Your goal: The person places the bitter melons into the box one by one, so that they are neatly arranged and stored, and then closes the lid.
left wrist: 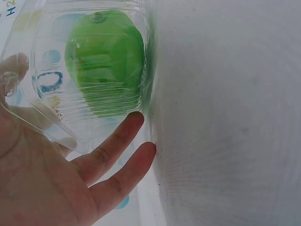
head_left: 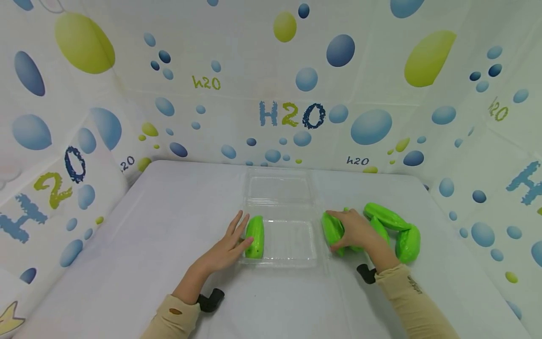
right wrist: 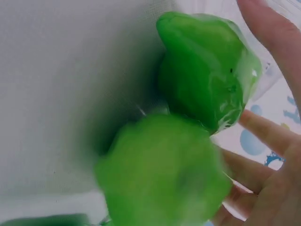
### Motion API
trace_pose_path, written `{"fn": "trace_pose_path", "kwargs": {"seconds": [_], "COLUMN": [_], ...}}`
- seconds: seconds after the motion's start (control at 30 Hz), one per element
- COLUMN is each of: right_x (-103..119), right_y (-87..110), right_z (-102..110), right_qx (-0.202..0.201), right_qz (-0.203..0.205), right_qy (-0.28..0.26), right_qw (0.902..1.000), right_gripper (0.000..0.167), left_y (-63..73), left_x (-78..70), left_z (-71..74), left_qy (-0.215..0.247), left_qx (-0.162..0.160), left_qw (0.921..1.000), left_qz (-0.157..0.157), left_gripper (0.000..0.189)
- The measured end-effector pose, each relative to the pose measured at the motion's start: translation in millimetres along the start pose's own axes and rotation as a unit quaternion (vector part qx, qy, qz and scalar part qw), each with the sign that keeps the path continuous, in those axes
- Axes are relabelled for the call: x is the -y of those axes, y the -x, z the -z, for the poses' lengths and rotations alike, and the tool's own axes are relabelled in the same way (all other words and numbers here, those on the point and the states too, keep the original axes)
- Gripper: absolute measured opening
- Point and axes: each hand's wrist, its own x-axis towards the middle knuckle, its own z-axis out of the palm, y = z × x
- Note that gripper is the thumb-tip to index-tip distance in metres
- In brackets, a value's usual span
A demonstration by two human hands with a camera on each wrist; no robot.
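Right sleeve [head_left: 417, 301]: nearest the camera, tan, with small dark writing too tiny to read.
Right hand [head_left: 353, 228]: curved round a green vegetable [head_left: 331, 230], thumb to one side, fingers to the other; cannot tell how firmly.
Left hand [head_left: 224, 252]: spread at the left side of the clear box [head_left: 292, 240], fingers fairly straight, nothing plainly gripped.
Green vegetable: just right of the box, at table [head_left: 262, 301] level or barely above, cannot tell which; glossy, so could slip from a loose hold.
Second vegetable [right wrist: 164, 174]: close beside the first; could get dragged along if brushed by the fingers.
Boxed vegetable [head_left: 255, 235]: lying along the left wall inside; could roll across if tipped.
Clear box: thin-looking, open; could skid or buckle from a sideways push.
Other vegetables [head_left: 408, 245]: bunched beyond the right wrist; could scatter if bumped by the forearm.
Lid [head_left: 279, 189]: laid back behind the box; could flop forward if jolted.
Back cloth [head_left: 237, 117]: large "H2O" in light blue, lime and dark blue; smaller "h2o" twice, lime at upper left, dark at lower right.
Left cloth [head_left: 25, 169]: large "H2O", small dark "h2o" near the corner.
Right cloth [head_left: 466, 155]: lime "h2o", plus a large "H" cut off by the edge.
Brands: none readable on vegetables or box.
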Motion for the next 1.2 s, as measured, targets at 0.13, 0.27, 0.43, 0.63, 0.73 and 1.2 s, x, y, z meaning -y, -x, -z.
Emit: {"fn": "trace_pose_path", "kwargs": {"seconds": [0.13, 0.27, 0.43, 0.63, 0.73, 1.2], "right_x": [1.4, 1.9, -0.2, -6.9, -10.1, -19.4], "right_y": [-0.3, -1.2, -2.3, -0.4, 2.9, 12.2], "right_z": [-1.2, -1.5, -3.0, -3.8, -1.2, 11.5], "right_qx": [0.006, 0.002, -0.006, -0.029, -0.042, -0.031], "right_qz": [-0.012, -0.007, 0.003, 0.003, 0.007, -0.020], "right_qy": [0.013, 0.026, 0.033, -0.020, -0.052, -0.153], "right_qw": [0.9998, 0.9996, 0.9994, 0.9994, 0.9977, 0.9876], "right_gripper": [0.105, 0.104, 0.101, 0.101, 0.100, 0.101], "left_y": [-0.1, 0.2, 0.4, 0.4, 0.5, 0.9], "left_x": [0.4, 0.1, -0.1, -0.3, -0.5, -2.8], "left_z": [-0.1, 0.2, 0.7, 1.0, 1.1, 1.1], "left_qy": [0.000, 0.000, -0.001, -0.002, -0.003, -0.001], "left_qx": [-0.002, -0.002, 0.001, 0.003, 0.003, 0.000], "left_qw": [1.0000, 1.0000, 1.0000, 1.0000, 1.0000, 1.0000], "left_qz": [-0.003, -0.005, -0.004, -0.003, -0.003, -0.005], "left_gripper": [0.069, 0.069, 0.069, 0.069, 0.069, 0.070]}}
